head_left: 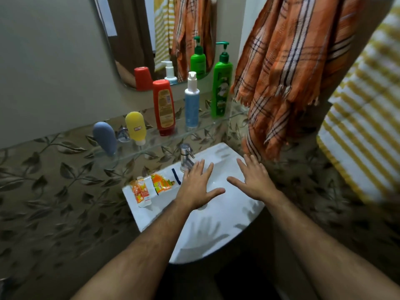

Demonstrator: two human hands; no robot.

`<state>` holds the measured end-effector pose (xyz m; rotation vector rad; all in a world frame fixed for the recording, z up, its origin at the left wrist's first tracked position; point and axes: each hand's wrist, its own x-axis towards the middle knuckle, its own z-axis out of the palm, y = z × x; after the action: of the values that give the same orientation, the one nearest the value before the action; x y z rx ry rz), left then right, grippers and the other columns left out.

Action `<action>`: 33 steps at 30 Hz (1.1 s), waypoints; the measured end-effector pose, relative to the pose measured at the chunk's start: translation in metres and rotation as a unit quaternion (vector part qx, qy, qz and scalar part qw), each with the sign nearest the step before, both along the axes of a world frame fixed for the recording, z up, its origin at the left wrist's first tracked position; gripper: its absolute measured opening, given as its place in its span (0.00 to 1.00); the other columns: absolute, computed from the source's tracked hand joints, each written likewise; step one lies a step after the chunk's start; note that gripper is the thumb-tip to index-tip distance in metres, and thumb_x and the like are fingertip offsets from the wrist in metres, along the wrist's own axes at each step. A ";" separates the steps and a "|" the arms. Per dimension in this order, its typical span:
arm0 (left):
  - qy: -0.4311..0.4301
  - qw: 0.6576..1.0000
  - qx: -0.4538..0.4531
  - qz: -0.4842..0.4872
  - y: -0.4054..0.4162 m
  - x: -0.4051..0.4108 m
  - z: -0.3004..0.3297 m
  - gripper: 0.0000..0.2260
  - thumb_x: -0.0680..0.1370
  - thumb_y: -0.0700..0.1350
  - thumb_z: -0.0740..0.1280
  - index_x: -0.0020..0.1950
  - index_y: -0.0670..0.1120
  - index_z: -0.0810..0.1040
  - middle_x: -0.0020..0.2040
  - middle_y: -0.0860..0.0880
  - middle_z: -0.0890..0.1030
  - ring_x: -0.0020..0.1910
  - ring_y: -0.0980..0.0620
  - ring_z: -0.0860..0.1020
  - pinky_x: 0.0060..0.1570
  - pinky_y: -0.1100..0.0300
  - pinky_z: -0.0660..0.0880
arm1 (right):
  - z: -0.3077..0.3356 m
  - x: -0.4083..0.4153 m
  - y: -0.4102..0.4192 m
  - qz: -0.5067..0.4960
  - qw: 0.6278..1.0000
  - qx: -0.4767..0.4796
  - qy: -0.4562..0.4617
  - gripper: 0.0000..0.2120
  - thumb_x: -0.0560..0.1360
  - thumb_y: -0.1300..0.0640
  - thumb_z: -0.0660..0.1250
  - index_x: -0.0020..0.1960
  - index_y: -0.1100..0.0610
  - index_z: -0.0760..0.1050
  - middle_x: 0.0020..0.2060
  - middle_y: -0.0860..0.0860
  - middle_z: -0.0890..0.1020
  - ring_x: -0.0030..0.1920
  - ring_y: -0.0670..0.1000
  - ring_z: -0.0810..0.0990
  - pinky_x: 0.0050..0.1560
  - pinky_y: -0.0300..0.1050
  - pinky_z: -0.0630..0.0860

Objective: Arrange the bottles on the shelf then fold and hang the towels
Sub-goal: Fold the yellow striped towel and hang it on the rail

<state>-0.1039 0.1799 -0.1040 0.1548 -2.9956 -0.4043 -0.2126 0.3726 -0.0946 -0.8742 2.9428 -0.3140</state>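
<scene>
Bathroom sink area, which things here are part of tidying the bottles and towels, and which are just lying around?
Part of the job:
blue bottle
yellow bottle
red bottle
white pump bottle
green pump bottle
glass shelf
orange checked towel
yellow striped towel

Just lying about:
orange packets on the sink
tap
mirror

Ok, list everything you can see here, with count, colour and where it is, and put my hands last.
Bottles: five on the glass shelf; from the left grey-blue, yellow, red, blue with white pump, green pump.
Towels: two hanging at right; orange plaid, yellow-and-white striped.
Mirror: one, on the wall above the shelf.
Tap: one, chrome, at the back of the sink.
Sink: one, white, below the shelf.
Tubes: two, orange and white, on the sink's left ledge.
Hands: left hand and right hand, open, fingers spread, empty, over the basin.
</scene>
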 end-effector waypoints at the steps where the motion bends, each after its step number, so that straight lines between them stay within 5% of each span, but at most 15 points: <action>1: -0.001 1.000 0.000 -0.006 0.005 0.002 0.000 0.41 0.74 0.73 0.54 0.80 0.54 0.45 0.80 0.47 0.45 0.79 0.49 0.43 0.76 0.44 0.46 | 0.001 0.006 0.006 -0.005 1.000 0.003 0.002 0.48 0.69 0.23 0.43 0.81 0.49 0.47 0.81 0.51 0.45 0.80 0.53 0.39 0.77 0.56 0.42; 19: 0.081 0.990 0.005 -0.115 0.120 0.013 0.036 0.42 0.73 0.74 0.53 0.80 0.53 0.49 0.80 0.48 0.49 0.79 0.48 0.48 0.75 0.44 0.51 | 0.062 0.080 0.129 -0.112 0.989 -0.053 0.081 0.40 0.76 0.29 0.51 0.80 0.50 0.51 0.80 0.52 0.51 0.80 0.53 0.45 0.78 0.56 0.48; 33: 0.245 0.943 0.037 -0.222 0.160 -0.059 0.179 0.35 0.76 0.62 0.63 0.78 0.52 0.55 0.78 0.46 0.60 0.75 0.47 0.61 0.71 0.46 0.62 | 0.214 0.094 0.156 -0.166 0.938 -0.125 0.277 0.32 0.77 0.43 0.65 0.76 0.55 0.62 0.75 0.54 0.65 0.75 0.56 0.63 0.73 0.55 0.65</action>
<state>-0.1629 0.3396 0.0749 -0.5439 -2.4981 -0.5064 -0.1190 0.5285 0.1196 -0.5435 3.6502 -0.5488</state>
